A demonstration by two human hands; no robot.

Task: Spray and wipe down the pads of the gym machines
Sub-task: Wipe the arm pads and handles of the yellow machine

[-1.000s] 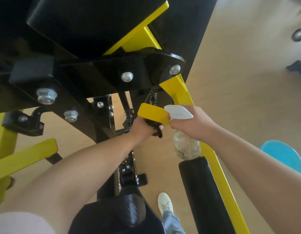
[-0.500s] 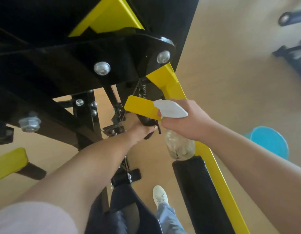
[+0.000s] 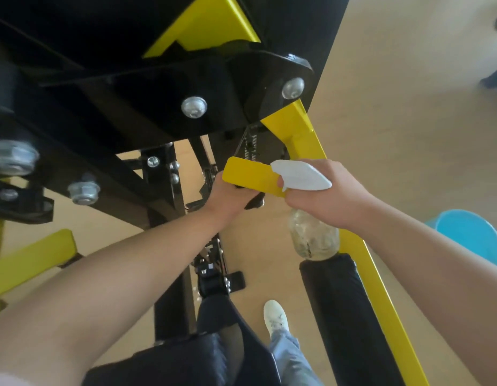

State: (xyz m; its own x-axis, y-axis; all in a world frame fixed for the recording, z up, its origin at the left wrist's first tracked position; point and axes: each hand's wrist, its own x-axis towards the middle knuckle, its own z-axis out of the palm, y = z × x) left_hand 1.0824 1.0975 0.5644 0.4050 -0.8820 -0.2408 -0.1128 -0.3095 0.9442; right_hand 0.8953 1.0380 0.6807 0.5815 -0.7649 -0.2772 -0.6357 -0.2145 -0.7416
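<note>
Right hand point(image 3: 325, 196): you hold the bottle point(image 3: 314, 240).
Left hand point(image 3: 228, 199): grips a dark object point(image 3: 253, 203) under the lever point(image 3: 250, 175).
Change: hands unmoved; pad point(image 3: 350, 316) likely unwiped.

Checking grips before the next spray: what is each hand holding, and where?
Right hand grips the spray bottle at its neck, below the trigger head. Left hand grips a dark thing under the yellow lever; unidentifiable.

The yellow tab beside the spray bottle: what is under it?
Under the yellow tab the left hand grips a dark object; only its tip shows. The tab covers the fingers and the rest of it.
</note>
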